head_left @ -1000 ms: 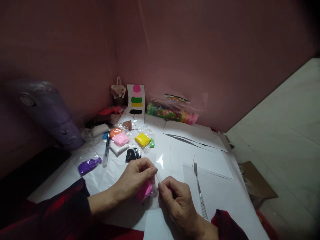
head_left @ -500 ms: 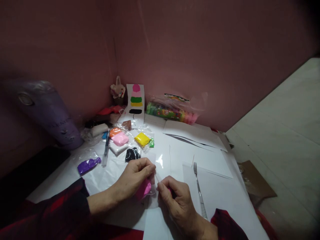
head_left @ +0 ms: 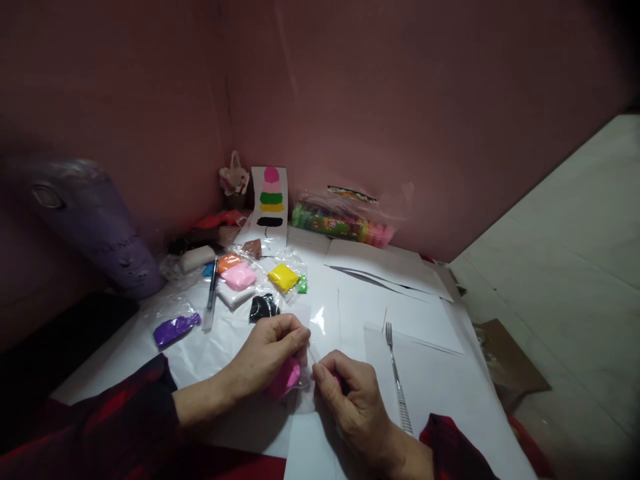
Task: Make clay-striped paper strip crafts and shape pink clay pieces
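Observation:
Near the table's front, my left hand [head_left: 270,348] pinches the top edge of a small clear plastic bag [head_left: 306,399] between thumb and fingers. Hot pink modelling clay [head_left: 286,379] sits in the bag, partly hidden below that hand. Opposite it, my right hand [head_left: 353,399] is closed with thumb against forefinger on the bag's other edge. A bit of pink shows inside the curled right fingers; most of it is covered. Just beyond my left hand lies a packet of black clay [head_left: 264,308]. To the right of my right hand rests a metal fork [head_left: 397,380].
Packets of yellow [head_left: 283,277], light pink [head_left: 239,275] and purple clay [head_left: 176,331] lie at the left with a pen [head_left: 211,297]. A colour-striped paper [head_left: 271,200] leans on the wall beside a bag of clay sticks [head_left: 340,225]. A purple tumbler [head_left: 100,227] stands far left.
Both hands keep their hold on the bag in nearly the same pose. The whole view has shifted very slightly.

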Available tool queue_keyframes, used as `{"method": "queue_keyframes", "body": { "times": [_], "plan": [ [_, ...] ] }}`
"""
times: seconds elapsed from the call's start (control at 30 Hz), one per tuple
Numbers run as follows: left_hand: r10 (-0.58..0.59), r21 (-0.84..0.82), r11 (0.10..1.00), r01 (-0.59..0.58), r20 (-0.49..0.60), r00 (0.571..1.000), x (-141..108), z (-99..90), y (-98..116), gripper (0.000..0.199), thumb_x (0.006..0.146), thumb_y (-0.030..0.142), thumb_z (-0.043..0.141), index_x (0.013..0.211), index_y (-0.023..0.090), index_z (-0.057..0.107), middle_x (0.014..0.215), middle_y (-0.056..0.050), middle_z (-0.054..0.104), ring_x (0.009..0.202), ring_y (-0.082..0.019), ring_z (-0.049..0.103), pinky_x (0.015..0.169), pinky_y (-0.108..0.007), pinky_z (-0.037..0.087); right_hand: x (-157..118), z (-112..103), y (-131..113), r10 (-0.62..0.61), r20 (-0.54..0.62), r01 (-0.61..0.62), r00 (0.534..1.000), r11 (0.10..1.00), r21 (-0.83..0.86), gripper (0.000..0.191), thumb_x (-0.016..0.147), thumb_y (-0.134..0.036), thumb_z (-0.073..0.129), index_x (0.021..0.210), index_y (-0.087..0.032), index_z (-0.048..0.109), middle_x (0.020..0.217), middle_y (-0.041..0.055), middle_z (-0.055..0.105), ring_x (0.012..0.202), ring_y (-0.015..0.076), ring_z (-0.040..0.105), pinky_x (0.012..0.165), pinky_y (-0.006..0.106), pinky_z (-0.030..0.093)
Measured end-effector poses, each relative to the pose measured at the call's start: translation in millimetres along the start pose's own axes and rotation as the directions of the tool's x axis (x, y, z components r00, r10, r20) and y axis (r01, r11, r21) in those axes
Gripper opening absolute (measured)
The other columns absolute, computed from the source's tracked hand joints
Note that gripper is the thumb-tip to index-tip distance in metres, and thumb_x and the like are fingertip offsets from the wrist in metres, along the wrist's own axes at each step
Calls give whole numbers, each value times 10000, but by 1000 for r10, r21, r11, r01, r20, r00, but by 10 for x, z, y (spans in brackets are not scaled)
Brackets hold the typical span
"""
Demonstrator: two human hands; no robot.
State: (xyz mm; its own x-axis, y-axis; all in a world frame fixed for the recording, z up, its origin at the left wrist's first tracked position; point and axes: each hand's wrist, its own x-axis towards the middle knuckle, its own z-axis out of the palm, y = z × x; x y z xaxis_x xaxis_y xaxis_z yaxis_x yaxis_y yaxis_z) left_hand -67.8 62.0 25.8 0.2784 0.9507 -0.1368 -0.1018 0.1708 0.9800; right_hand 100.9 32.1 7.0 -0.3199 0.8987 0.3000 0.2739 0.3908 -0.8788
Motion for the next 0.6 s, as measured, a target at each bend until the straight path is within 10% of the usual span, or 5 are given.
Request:
{"method": "queue_keyframes", "body": {
  "times": [0.6],
  "plan": [
    [9,7,1000,-8,-10,1000,9,-8,-24,395,785,504,634,634,149,548,558,8,580,496,-84,490,483,-194,358,-4,-2,1,-13,-7,13,1000,1000,12,275,916,-250,492,655,-166,514,542,-50,409,480,80,361,465,213,301]
  ]
}}
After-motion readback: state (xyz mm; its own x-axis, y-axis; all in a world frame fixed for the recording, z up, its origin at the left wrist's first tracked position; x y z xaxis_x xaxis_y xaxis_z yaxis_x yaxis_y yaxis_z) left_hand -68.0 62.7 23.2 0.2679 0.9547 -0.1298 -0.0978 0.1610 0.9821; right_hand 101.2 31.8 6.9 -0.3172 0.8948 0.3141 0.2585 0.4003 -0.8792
